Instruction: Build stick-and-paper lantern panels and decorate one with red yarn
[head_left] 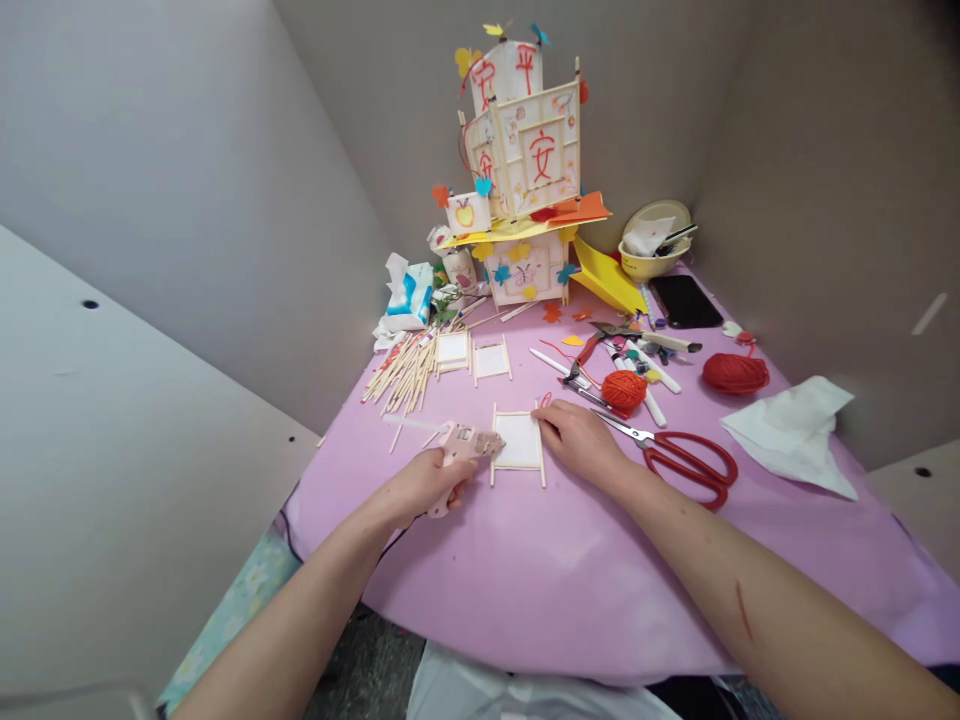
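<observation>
My left hand (435,480) is wrapped round the grip of a pale pink hot glue gun (461,447), whose nozzle points right at the left stick of a small frame. That frame (517,467) is built of thin wooden sticks around a white sheet and lies flat on the purple cloth. At its upper right corner, my right hand (576,437) pinches the frame's stick between thumb and fingers. A small red loop of yarn (547,399) shows just behind those fingertips. Two similar stick frames, one (491,360) and another (453,350), lie farther back.
Loose wooden sticks (409,370) are heaped at back left near a tissue pack (409,294). A decorated paper-and-stick lantern (525,170) stands at the back. On the right are red-handled scissors (690,468), orange yarn (624,391), red yarn (735,373), pliers (589,350), a phone (685,301) and a tissue (795,430).
</observation>
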